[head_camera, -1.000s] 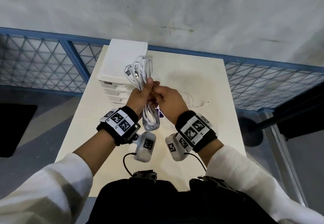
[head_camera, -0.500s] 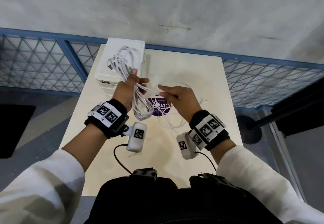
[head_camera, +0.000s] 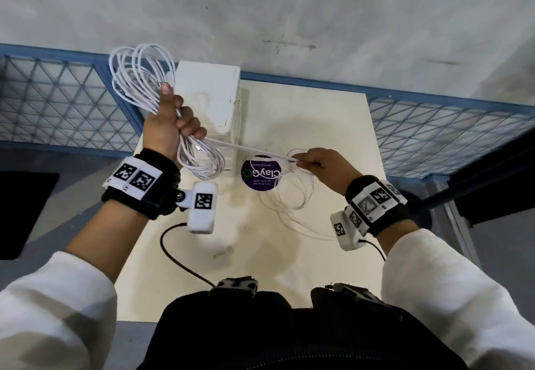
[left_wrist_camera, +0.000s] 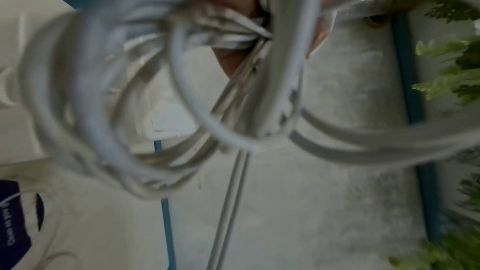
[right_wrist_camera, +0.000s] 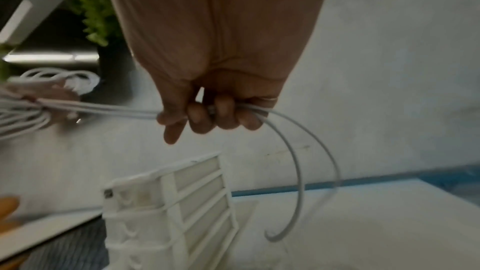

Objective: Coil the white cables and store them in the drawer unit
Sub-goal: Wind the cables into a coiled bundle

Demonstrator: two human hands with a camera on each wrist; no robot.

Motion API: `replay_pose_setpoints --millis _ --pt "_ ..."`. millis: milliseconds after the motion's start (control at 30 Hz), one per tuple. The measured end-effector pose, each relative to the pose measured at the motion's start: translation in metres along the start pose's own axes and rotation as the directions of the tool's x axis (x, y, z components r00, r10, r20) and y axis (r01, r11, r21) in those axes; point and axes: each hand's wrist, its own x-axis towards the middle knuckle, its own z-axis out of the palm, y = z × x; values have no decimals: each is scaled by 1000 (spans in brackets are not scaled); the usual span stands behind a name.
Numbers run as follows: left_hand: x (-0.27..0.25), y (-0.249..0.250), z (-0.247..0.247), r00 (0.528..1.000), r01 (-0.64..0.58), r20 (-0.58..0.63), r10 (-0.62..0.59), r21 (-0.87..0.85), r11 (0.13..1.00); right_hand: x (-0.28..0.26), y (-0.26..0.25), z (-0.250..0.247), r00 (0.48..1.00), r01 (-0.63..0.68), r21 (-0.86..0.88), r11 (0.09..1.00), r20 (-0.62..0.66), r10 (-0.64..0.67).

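Two white cable strands (head_camera: 246, 147) are stretching taut and nearly level from the right hand (head_camera: 321, 167), whose curled fingers (right_wrist_camera: 223, 114) are pinching them above slack loops on the table (head_camera: 333, 126), across to the left hand (head_camera: 170, 129) gripping the coil (head_camera: 139, 80) beside the drawer unit (head_camera: 208, 94).

My thin white cables (head_camera: 139, 80) hang partly coiled in loops, loose lengths trailing beside the closed white plastic drawer unit (head_camera: 208, 94).

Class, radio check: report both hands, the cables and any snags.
Left hand grips coiled cables. Right hand pinches taut strands. Loose cable on table. Drawer unit shut; nothing blocking.
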Motion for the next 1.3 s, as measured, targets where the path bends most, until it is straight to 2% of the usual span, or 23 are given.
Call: replay_pose_setpoints --millis 100,200,267,333,400,467,533,600,667,733,800,900,1000,1200,1300 --pt "5 0 -3 997 -57 -52 60 58 997 0 -12 -2 995 -2 -217 976 92 22" --pt "6 -5 6 989 -112 -76 125 156 981 1 -36 5 959 129 -472 872 283 11" --pt "7 -8 12 988 -129 -52 143 206 970 0 -50 12 932 225 -504 834 362 -33" --pt "6 -14 18 988 -143 -11 151 258 955 -2 -64 15 914 291 -450 844 391 -106" --pt "2 -22 21 989 -144 36 140 316 938 -2 -77 14 910 340 -351 872 358 -210" --pt "-4 -32 23 990 -130 96 102 363 923 -2 -87 10 919 360 -243 901 258 -298" --pt "-11 -39 24 987 -125 145 71 404 906 0 -93 7 924 369 -223 902 191 -331" --pt "-16 -43 25 985 -115 166 49 418 901 -1 -97 8 932 354 -243 903 165 -322" --pt "-19 -44 27 984 -117 172 45 432 894 -3 -99 9 950 313 -206 927 84 -302" --pt "-28 -45 31 979 -143 199 42 527 838 -4 -101 8 963 255 -150 955 -48 -264" --pt "-38 -50 33 974 -163 226 29 601 782 -2 -102 5 974 178 -128 976 -115 -193" --pt "-46 -54 36 979 -78 201 -36 534 842 0 -103 -2 983 59 -187 981 -157 -90" --pt "-44 -54 35 959 -80 277 -67 488 869 0 -101 -2 976 21 -267 963 -201 -77" --pt "-37 -55 30 922 -56 356 -153 513 856 1 -95 -3 972 51 -281 958 -208 -113" --pt "-39 -49 31 876 -89 432 -212 578 811 2 -92 -4 980 53 -244 968 -175 -98"
